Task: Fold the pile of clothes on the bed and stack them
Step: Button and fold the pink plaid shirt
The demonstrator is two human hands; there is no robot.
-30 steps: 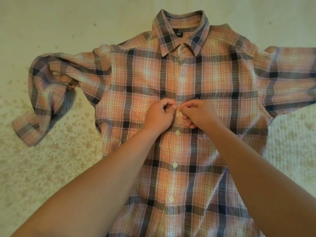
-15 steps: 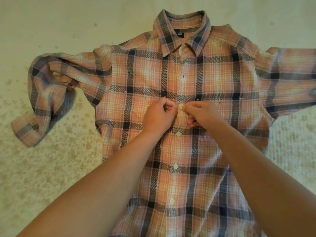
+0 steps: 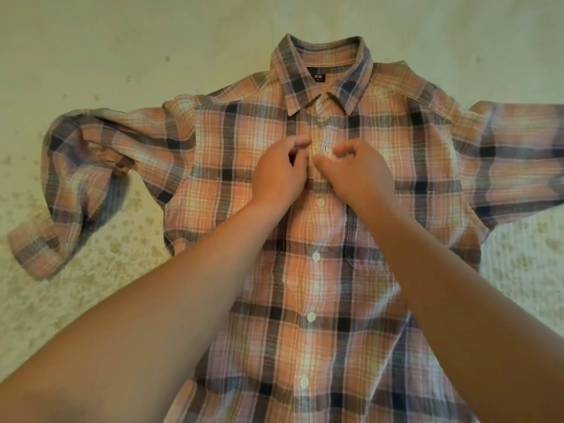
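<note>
Cream floral bedspread [image 3: 91,300], plaid flannel shirt [image 3: 232,166] spread face-up mid-bed; left hand [image 3: 279,175], right hand [image 3: 357,172] loosely curled, apparently pinching placket below collar. Soft, light, floppy; best gripped at shoulders.

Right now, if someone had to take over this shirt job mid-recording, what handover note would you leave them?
Left hand: fingers curled at the placket, apparently pinching it.
Right hand: the same, from the other side.
Plaid shirt: face up on the bed, sleeves spread.
Done: four lower buttons look fastened.
Left: the buttonhole between the hands, the collar, then folding and stacking.
</note>
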